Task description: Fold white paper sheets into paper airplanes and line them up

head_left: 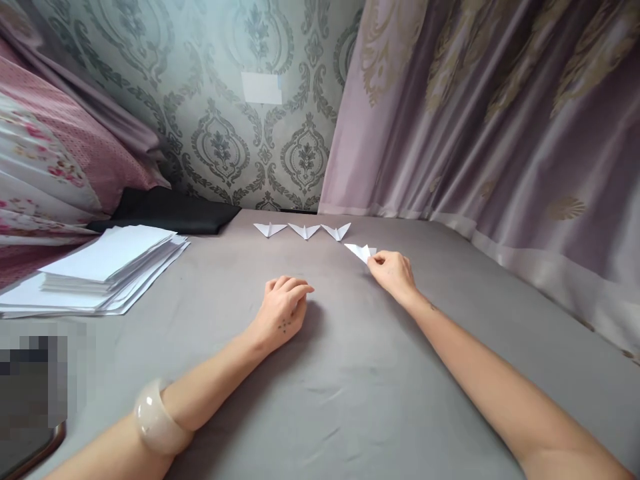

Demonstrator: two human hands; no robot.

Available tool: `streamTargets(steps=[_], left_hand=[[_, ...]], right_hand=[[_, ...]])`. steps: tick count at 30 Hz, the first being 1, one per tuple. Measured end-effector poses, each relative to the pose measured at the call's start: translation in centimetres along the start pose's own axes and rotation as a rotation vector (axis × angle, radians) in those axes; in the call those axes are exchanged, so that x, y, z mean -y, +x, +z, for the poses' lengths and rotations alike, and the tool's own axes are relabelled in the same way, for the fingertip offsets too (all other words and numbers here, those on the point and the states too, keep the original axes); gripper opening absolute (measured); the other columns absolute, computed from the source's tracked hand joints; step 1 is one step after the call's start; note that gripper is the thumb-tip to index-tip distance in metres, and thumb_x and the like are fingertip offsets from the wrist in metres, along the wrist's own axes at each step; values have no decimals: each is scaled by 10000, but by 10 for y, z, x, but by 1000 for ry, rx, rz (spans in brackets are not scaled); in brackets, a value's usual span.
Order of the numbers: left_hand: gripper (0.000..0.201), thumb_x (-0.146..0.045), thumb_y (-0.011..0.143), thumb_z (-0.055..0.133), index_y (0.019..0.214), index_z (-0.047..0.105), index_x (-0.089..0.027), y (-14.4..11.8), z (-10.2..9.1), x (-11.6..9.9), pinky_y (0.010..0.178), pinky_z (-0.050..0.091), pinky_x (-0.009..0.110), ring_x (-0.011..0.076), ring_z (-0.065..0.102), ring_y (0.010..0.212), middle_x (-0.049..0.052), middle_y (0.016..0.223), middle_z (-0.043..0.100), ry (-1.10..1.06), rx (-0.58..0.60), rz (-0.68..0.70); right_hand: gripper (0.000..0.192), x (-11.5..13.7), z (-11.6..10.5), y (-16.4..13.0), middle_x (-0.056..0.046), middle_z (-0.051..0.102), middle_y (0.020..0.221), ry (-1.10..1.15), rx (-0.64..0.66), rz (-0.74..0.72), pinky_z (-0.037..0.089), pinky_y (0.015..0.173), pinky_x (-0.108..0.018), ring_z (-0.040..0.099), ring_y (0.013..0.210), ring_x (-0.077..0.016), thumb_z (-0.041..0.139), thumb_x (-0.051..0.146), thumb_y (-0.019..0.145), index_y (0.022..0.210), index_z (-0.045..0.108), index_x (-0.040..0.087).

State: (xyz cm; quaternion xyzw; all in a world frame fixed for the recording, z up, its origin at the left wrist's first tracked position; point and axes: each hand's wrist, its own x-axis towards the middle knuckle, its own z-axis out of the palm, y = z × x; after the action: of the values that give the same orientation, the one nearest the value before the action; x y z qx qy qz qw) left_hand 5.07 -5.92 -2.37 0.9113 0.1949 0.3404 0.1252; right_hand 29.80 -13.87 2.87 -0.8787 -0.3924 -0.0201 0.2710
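Note:
My right hand (394,272) pinches the rear of a white folded paper plane (361,253) between thumb and fingertips, low over the grey sheet at the far right of the row. Three similar paper planes stand side by side just beyond it: one on the left (270,230), one in the middle (305,231) and one on the right (337,232). Their wings are spread and their noses point toward me. Nearer to me, my left hand (284,308) hangs over the sheet with loosely bent fingers and the index stretched to the right. Nothing shows in it; its palm is hidden.
A stack of white paper (107,257) lies at left on the grey sheet (350,400). Behind it is a folded black cloth (170,210). Purple curtains (475,120) hang along the right, with patterned wallpaper (220,147) at the back. A dark, blurred-out object (30,393) sits at lower left.

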Motion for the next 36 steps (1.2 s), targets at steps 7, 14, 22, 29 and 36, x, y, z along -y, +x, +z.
streamTargets(steps=[7, 14, 22, 29, 36], left_hand=[[280, -127, 913, 374, 1017, 620, -212, -1, 2, 2, 876, 368, 413, 211, 560, 982, 73, 1055, 671, -9, 104, -20], [292, -124, 915, 352, 993, 618, -215, 0, 3, 2, 860, 389, 414, 218, 569, 976, 73, 1037, 671, -36, 175, -54], [306, -119, 911, 345, 980, 629, -212, 2, 3, 1, 838, 400, 412, 224, 571, 970, 78, 1034, 664, -43, 210, -55], [305, -134, 917, 346, 975, 631, -224, -2, 9, 7, 838, 399, 396, 220, 570, 979, 70, 1048, 657, -24, 193, -47], [298, -158, 928, 347, 967, 634, -227, -2, 9, 8, 827, 395, 391, 216, 575, 956, 70, 1036, 661, -9, 181, -27]], right_hand=[[216, -21, 31, 83, -125, 690, 1006, -45, -14, 239, 480, 783, -291, 634, 962, -212, 541, 280, 897, 959, 707, 157], [321, -10, 66, 123, -93, 585, 1199, -70, -16, 341, 517, 861, -410, 598, 1012, -199, 553, 351, 922, 1183, 571, 166], [336, -13, 79, 132, -94, 585, 1200, -70, 4, 322, 509, 876, -429, 594, 1034, -212, 572, 347, 910, 1183, 571, 152], [311, -24, 71, 130, -90, 580, 1212, 61, -33, 399, 513, 871, -407, 593, 1023, -200, 544, 356, 926, 1179, 576, 180], [330, -56, 54, 123, -90, 583, 1198, 213, -6, 553, 524, 847, -401, 601, 1002, -202, 554, 355, 921, 1190, 568, 165]])
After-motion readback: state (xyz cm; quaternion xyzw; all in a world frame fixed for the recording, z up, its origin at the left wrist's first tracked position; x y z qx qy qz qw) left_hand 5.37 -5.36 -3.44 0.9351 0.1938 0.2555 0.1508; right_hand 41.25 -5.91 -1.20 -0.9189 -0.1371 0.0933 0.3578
